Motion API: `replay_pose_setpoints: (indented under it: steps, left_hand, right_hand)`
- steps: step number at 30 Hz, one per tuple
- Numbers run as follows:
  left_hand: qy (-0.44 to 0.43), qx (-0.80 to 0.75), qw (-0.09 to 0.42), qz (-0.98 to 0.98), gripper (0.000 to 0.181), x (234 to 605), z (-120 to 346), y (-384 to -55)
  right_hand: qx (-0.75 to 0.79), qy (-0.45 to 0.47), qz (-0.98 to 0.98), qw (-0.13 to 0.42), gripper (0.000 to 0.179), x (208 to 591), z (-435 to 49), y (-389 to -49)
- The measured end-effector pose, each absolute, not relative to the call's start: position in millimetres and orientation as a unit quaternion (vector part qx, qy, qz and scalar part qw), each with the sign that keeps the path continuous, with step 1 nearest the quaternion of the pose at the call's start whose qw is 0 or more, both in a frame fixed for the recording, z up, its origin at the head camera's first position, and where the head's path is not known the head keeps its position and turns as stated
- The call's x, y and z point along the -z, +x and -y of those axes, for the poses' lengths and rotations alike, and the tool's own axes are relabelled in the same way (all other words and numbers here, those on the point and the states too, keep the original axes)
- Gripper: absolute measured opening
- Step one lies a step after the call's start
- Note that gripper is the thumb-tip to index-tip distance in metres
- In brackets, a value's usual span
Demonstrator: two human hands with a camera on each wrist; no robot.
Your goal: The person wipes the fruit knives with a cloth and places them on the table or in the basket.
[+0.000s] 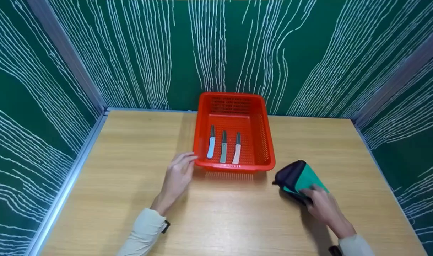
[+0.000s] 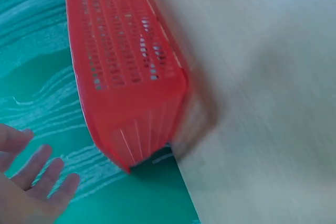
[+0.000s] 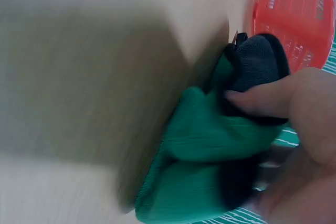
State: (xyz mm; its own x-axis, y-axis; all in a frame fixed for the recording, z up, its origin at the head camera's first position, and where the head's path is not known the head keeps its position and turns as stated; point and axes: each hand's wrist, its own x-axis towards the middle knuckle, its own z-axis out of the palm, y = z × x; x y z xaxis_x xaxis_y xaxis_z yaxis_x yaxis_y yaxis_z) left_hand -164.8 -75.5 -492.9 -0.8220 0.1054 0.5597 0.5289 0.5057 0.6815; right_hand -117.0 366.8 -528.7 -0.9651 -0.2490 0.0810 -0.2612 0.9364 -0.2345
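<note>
In the head view my left hand (image 1: pixel 176 177) is at the near left corner of a red plastic basket (image 1: pixel 269 156), its fingertips by the rim. The left wrist view shows the fingers spread, holding nothing. Inside the basket lie three small knives with grey blades: a light blue one (image 1: pixel 211 146), a green one (image 1: pixel 223 151) and a pink one (image 1: pixel 237 152). To the right of the basket, my right hand (image 1: pixel 323 204) grips a soft green and black fabric pouch (image 1: pixel 307 176). The right wrist view has the thumb pressed on its black edge; the pouch's contents are hidden.
A light wooden table (image 1: pixel 95 199) carries everything. Green walls with white wavy lines (image 1: pixel 138 53) close off the back and both sides, with a metal rail (image 1: pixel 74 170) along the left edge. The basket stands near the back wall.
</note>
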Motion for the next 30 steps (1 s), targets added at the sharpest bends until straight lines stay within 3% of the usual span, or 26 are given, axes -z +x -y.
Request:
replay_pose_setpoints:
  steps: [3,11,23,30]
  left_hand:
    - [-0.157,0.447,0.211,0.855,0.021,496,86,-159]
    - [-0.129,0.363,0.089,0.918,0.040,518,93,-145]
    - [-0.131,0.301,0.007,0.945,0.054,534,97,-134]
    - [-0.137,0.299,0.024,0.944,0.055,534,102,-133]
  right_hand:
    - [-0.119,0.121,0.986,-0.012,0.036,525,-366,-109]
    - [-0.099,0.002,0.980,-0.170,0.033,513,-374,-90]
    - [-0.120,-0.107,0.967,-0.195,0.043,523,-401,-72]
    - [-0.146,-0.109,0.973,-0.140,0.045,529,-398,-78]
